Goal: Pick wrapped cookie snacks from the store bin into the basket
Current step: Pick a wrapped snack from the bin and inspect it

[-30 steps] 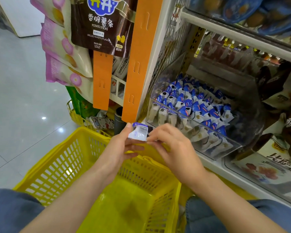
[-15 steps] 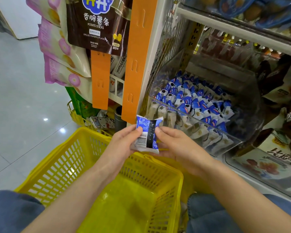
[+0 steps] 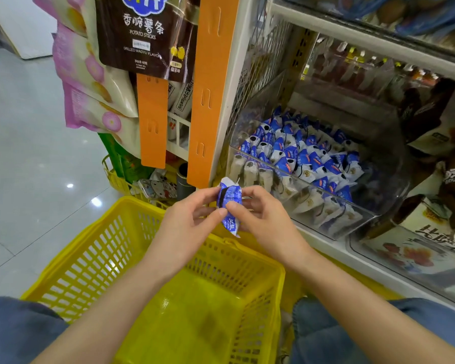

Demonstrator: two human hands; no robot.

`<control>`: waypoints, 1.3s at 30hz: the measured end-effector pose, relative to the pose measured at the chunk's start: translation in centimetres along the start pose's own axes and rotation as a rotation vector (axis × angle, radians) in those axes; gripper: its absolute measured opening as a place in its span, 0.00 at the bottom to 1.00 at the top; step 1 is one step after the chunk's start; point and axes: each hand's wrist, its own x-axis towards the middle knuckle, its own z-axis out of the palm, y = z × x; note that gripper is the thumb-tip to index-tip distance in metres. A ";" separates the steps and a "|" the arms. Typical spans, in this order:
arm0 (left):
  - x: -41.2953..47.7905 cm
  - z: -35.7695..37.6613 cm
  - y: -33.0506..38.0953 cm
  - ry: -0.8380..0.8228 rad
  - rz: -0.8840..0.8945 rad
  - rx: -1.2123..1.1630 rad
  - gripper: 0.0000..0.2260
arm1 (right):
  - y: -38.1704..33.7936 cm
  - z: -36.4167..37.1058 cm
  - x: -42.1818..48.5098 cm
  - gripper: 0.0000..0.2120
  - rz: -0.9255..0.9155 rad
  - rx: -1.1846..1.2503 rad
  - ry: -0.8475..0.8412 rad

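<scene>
A blue and white wrapped cookie snack is held upright between both hands, just above the far rim of the yellow basket. My left hand pinches its left side with thumb and fingers. My right hand pinches its right side, thumb on the front. The basket's inside shows nothing in it. A clear plastic store bin on the shelf to the right holds several more of the same snacks.
Orange hanging strips and bags of potato sticks hang at the shelf end on the left. A second yellow basket with goods stands behind. Boxed snacks sit right of the bin. Tiled floor lies to the left.
The snack was turned in my hands, from its top edge, to its barcode side, to its blue front now. Both hands stayed over the basket's far rim.
</scene>
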 end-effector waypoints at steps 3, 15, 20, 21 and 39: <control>0.1 -0.2 0.2 0.046 0.071 0.086 0.16 | 0.0 0.2 0.0 0.08 -0.057 -0.044 0.016; 0.7 0.2 -0.5 0.123 -0.086 -0.069 0.15 | -0.3 0.9 0.1 0.13 -0.037 -0.007 -0.086; 0.9 -0.1 0.4 0.079 -0.239 -0.255 0.16 | -0.8 0.1 0.0 0.20 0.058 0.119 -0.042; 0.9 0.0 0.6 0.051 -0.275 -0.326 0.14 | -0.9 -0.2 0.0 0.21 0.080 0.126 -0.036; 2.1 1.1 3.1 -0.205 -0.059 -0.050 0.14 | -3.3 -4.7 -1.1 0.06 -0.154 -0.112 0.118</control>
